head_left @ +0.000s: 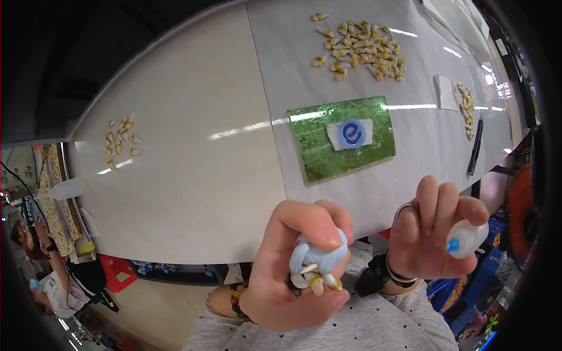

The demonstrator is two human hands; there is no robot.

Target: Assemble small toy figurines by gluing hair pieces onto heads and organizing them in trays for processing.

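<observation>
My left hand is closed around a small toy figure with a light-blue, hair-like top. Small white pieces with gold bands and beige ends stick out of its lower side, between my thumb and fingers. In my right hand, a small white squeeze bottle with a blue tip is gripped between the thumb and fingers. The tip points left towards the figure but is apart from it. Both hands are in front of the table's near edge, above my lap.
On the table lies a green slab carrying a white patch and a round blue cap. Many small white-and-gold parts form a pile at the back, with smaller groups left and right. A black tool lies right.
</observation>
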